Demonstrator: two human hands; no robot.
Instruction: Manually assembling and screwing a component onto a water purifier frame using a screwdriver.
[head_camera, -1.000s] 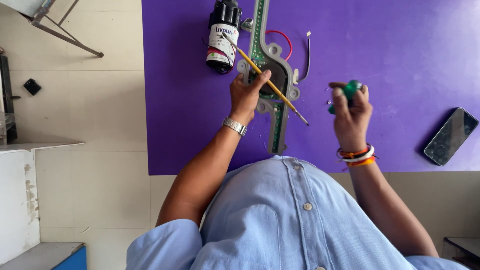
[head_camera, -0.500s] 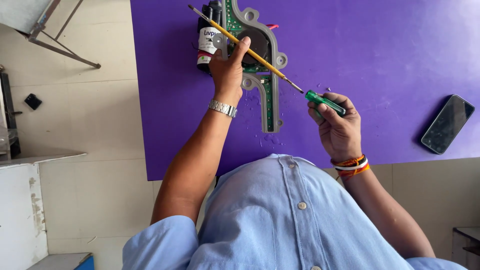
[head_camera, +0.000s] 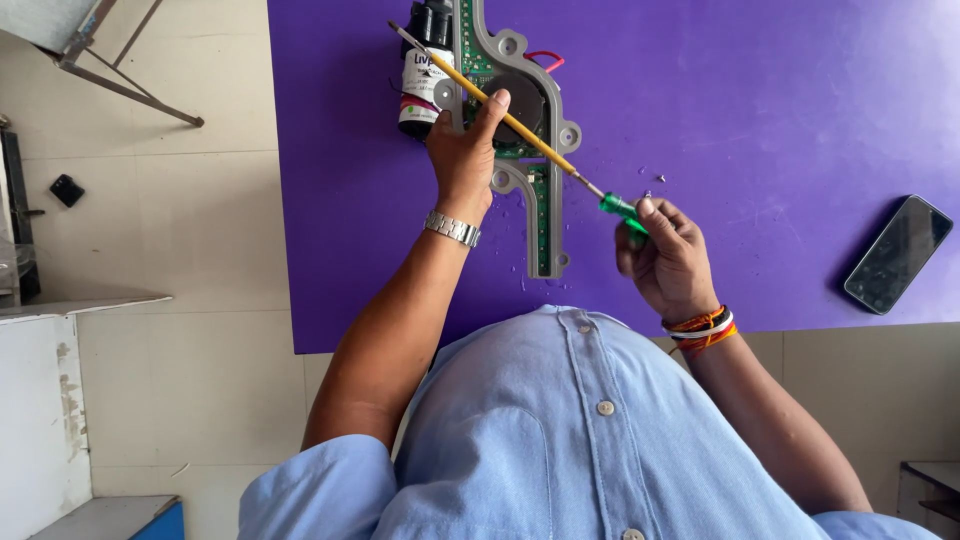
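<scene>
Both hands are busy over the purple mat (head_camera: 760, 120). My left hand (head_camera: 462, 150) is closed around a thin yellow-handled paintbrush (head_camera: 500, 108), thumb pressed on the shaft; the brush runs diagonally from beside the bottle down toward my other hand, crossing above the work. My right hand (head_camera: 668, 262) is clenched around a small green-handled screwdriver (head_camera: 622, 210), whose green end sticks out past the thumb, just beside the brush's tip end.

Under the left hand lies a grey plastic housing with a green circuit board (head_camera: 540, 200) set in it, flat on the mat, its long narrow arm pointing toward my chest and its round part partly hidden by my fingers. A red wire (head_camera: 545, 58) loops out at its far edge.

Touching or just beside the housing's left side lies a small dark bottle (head_camera: 422, 70) on its side; its label is a white band with a darker band below, wrapped round the body.

Well apart, near the mat's right edge, a dark smartphone (head_camera: 898, 254) lies tilted, screen blank.
</scene>
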